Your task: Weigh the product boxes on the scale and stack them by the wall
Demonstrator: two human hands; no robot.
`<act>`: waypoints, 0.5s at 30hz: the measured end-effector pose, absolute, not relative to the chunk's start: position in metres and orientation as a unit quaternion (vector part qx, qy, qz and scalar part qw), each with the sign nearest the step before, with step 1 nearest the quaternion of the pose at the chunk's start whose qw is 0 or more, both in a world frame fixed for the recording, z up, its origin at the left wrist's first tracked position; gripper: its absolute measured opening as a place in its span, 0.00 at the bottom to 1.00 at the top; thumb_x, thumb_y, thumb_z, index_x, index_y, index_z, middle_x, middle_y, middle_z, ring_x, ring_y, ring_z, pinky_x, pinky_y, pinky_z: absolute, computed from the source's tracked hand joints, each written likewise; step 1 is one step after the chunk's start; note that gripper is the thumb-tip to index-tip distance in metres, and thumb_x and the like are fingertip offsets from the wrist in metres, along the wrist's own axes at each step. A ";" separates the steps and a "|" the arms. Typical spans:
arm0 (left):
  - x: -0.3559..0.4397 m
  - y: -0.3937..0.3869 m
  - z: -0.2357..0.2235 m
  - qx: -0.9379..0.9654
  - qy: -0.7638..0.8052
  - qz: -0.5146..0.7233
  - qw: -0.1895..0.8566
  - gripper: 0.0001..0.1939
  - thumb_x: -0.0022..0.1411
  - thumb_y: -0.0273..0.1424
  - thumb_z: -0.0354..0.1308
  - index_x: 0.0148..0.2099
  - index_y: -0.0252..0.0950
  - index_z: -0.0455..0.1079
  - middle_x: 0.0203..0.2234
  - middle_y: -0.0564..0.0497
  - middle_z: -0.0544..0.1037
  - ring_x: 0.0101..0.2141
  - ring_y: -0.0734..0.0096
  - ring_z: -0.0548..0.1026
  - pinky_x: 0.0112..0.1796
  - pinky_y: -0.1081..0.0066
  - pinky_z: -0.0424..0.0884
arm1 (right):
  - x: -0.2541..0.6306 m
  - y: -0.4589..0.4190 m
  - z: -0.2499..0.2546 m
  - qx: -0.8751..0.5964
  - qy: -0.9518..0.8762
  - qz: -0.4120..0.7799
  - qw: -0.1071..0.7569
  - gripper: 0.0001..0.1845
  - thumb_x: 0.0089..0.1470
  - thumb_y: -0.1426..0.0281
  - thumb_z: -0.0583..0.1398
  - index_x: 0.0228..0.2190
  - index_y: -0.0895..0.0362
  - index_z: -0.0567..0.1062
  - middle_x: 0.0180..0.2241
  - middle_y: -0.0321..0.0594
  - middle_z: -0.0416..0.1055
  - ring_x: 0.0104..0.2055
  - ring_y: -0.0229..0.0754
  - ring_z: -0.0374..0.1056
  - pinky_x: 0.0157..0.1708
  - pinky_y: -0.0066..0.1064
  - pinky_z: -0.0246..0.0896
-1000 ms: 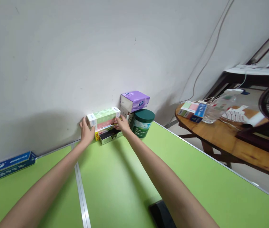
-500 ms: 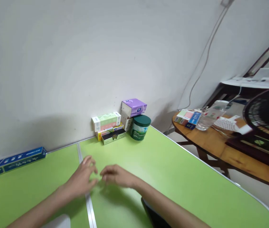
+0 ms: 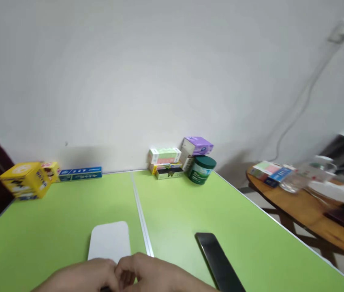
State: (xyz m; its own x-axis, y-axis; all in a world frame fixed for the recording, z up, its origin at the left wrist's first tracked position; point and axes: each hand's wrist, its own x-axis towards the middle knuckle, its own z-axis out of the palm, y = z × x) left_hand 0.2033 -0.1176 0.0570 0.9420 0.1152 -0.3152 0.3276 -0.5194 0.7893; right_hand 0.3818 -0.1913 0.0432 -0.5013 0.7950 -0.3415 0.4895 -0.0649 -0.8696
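Left hand (image 3: 83, 278): low at the near edge of the table (image 3: 68, 211). Its fingers are curled. It touches the right hand. I cannot tell if it holds anything.
Right hand (image 3: 156, 275): just beside the left one, fingers curled too. I cannot tell if it holds anything.
White pad (image 3: 110, 242): flat, with round corners. It lies just past the hands, left of the silver strip (image 3: 141, 211).
Phone (image 3: 219, 261): black, shiny and flat, near the right hand.
Boxes (image 3: 165, 162): stacked at the wall, far from the hands.
Green jar (image 3: 201, 169): next to the boxes.
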 end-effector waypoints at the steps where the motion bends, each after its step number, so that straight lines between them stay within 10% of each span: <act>1: 0.196 -0.118 0.060 0.863 0.154 -0.091 0.472 0.09 0.52 0.29 0.58 0.36 0.41 0.78 0.37 0.53 0.79 0.41 0.65 0.75 0.45 0.71 0.68 | 0.379 -0.191 0.042 -0.477 -0.684 0.531 0.153 0.18 0.44 0.70 0.62 0.41 0.57 0.76 0.34 0.37 0.74 0.34 0.37 0.67 0.34 0.24 0.62; 6: 0.165 -0.112 0.024 0.782 0.396 0.089 0.473 0.26 0.55 0.32 0.54 0.58 0.41 0.66 0.63 0.47 0.58 0.63 0.57 0.54 0.62 0.55 0.47 | 0.417 -0.154 0.008 -0.647 -0.575 0.395 0.309 0.22 0.51 0.69 0.58 0.49 0.58 0.71 0.46 0.45 0.72 0.46 0.43 0.69 0.45 0.33 0.65; 15: 0.138 -0.078 -0.067 0.675 0.458 0.218 0.536 0.24 0.55 0.40 0.54 0.54 0.42 0.69 0.60 0.49 0.65 0.61 0.54 0.60 0.62 0.53 0.51 | 0.592 -0.083 -0.037 -0.840 -0.347 0.195 0.369 0.40 0.45 0.64 0.59 0.57 0.69 0.59 0.59 0.65 0.57 0.61 0.58 0.58 0.57 0.44 0.55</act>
State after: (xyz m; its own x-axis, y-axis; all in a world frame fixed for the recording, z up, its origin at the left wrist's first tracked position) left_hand 0.1380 -0.0776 -0.0665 0.4854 0.8518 -0.1972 0.3854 -0.0060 0.9227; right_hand 0.5919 -0.0826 -0.0374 0.6834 0.7265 -0.0721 0.4377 -0.4868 -0.7559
